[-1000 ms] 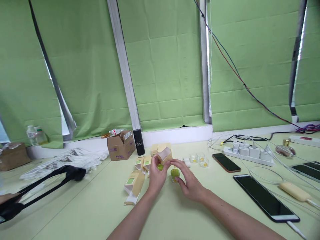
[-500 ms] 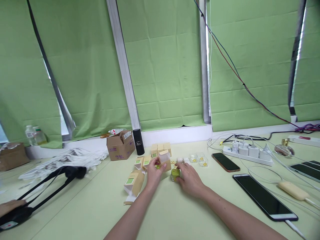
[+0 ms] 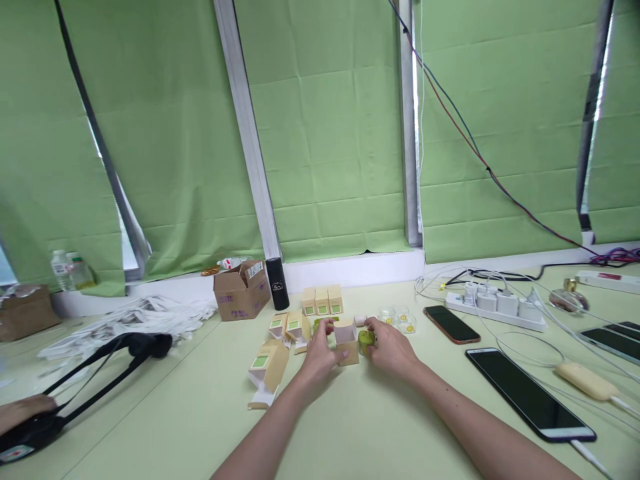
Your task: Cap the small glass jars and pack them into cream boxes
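My left hand (image 3: pixel 320 355) grips a small open-topped kraft carton (image 3: pixel 348 352) from its left side, low over the table. Just right of the carton, my right hand (image 3: pixel 393 348) is closed on a small green jar (image 3: pixel 367 339). Another green item (image 3: pixel 320 323) shows partly behind my left fingers. To the left are open cartons with green labels, one lying tilted with its flap out (image 3: pixel 270 365) and two (image 3: pixel 279 325) farther back. Three closed cartons (image 3: pixel 323 301) form a row behind. A white cap (image 3: pixel 360 321) and clear cups with yellow centres (image 3: pixel 403 319) stand beyond my right hand.
At left, another person's hand (image 3: pixel 25 412) holds a black strapped device (image 3: pixel 115 353). A cardboard box (image 3: pixel 241 293) and black cylinder (image 3: pixel 277 283) stand at the back. Phones (image 3: pixel 530 393), a power strip (image 3: pixel 495 308) and cables fill the right side.
My left hand has moved right with the carton, which now stands more upright with its opening up. My right hand has shifted slightly right with the green jar.
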{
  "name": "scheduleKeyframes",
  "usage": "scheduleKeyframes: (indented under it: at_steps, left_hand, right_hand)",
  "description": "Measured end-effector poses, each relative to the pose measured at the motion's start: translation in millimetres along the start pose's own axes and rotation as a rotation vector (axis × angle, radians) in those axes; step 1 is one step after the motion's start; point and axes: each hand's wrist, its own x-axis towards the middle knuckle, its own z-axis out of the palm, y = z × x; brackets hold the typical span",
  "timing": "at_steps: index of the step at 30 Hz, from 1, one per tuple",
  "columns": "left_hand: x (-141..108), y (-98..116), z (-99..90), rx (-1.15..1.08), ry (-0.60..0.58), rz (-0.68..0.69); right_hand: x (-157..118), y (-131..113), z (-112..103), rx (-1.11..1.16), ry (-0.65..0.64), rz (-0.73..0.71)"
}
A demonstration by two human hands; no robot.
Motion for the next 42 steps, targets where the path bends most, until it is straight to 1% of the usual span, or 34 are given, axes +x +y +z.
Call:
scheduleKeyframes:
  at_steps: [1, 4, 6, 7, 9, 11, 12, 14, 16, 18, 20, 25, 27, 29, 31, 34, 38, 42]
  left_hand:
    - [0, 4, -1.4, 0.019, 0.018, 0.02]
    - [0, 19, -6.7, 0.013, 0.056, 0.147]
    - [-1, 27, -9.8, 0.024, 0.067, 0.218]
    - [-2, 30, -10.7, 0.037, 0.062, 0.233]
    - [-4, 32, -11.1, 0.058, 0.015, 0.228]
    - [-4, 31, -9.6, 0.069, -0.034, 0.196]
    - [-4, 30, -8.4, 0.074, -0.04, 0.178]
    - [-3, 26, -5.6, 0.085, -0.014, 0.149]
    - [-1, 23, -3.3, 0.082, 0.041, 0.13]
    - [1, 21, -1.9, 0.06, 0.082, 0.115]
    - [3, 21, -1.5, 0.037, 0.101, 0.094]
    - [5, 20, -3.3, -0.021, 0.074, 0.049]
    - [6, 16, -3.6, -0.067, 0.054, 0.026]
    - [7, 12, -2.9, -0.13, 0.024, 0.011]
    - [7, 9, -1.7, -0.185, -0.01, 0.006]
    - [7, 8, 0.3, -0.218, -0.045, 0.017]
    - [6, 9, 1.6, -0.221, -0.058, 0.018]
    - [6, 8, 1.8, -0.215, -0.069, 0.012]
  right_hand:
    - [0, -1, -1, 0.004, 0.003, 0.0]
    - [0, -1, -2, 0.014, 0.006, 0.001]
    - [1, 0, -1, 0.02, -0.003, 0.005]
    - [1, 1, -1, 0.022, -0.007, 0.008]
    - [1, 2, 1, 0.027, -0.01, 0.004]
    - [1, 4, 3, 0.035, -0.008, -0.009]
    - [2, 5, 4, 0.038, -0.005, -0.013]
    - [3, 6, 4, 0.048, 0.002, -0.012]
    - [5, 7, 2, 0.06, 0.018, 0.004]
    - [7, 6, -2, 0.091, 0.056, 0.017]
    - [9, 6, -8, 0.151, 0.123, 0.014]
    - [10, 4, -19, 0.423, 0.329, -0.025]
    - [10, 2, -20, 0.57, 0.39, -0.059]
    - [9, -1, -21, 0.711, 0.43, -0.123]
    - [7, -5, -20, 0.833, 0.427, -0.192]
    - [1, -14, -19, 0.945, 0.369, -0.251]
    - [-6, -24, -17, 0.978, 0.306, -0.266]
    - [-9, -27, -13, 0.951, 0.267, -0.269]
